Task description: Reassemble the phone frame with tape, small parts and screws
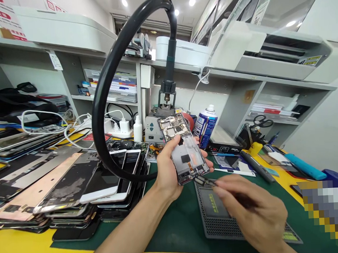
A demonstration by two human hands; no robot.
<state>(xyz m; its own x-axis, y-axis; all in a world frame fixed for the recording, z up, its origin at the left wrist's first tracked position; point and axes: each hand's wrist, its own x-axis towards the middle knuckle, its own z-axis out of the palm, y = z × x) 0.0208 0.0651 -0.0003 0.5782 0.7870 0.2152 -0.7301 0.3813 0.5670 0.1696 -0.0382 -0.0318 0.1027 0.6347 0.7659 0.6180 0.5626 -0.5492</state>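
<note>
My left hand (168,168) is wrapped round an opened phone (184,150), its thumb along one side and fingertips on the other. The phone's circuit board shows at the top, with a silvery bare area below. In a pinch, my right hand (251,209) holds a small dark phone part (204,181) at the phone's lower end. One end of that part lies at the phone's bottom edge; whether it is attached I cannot tell. A dark perforated mat (222,225) with yellow print lies beneath the right hand.
A thick black hose (96,104) loops up from the bench to a hot-air handle (168,70). Stacked phones (126,174) and phone panels (61,185) fill the left. Behind the phone stand a blue spray can (207,124) and a white bottle (137,129). Tools (257,165) lie right.
</note>
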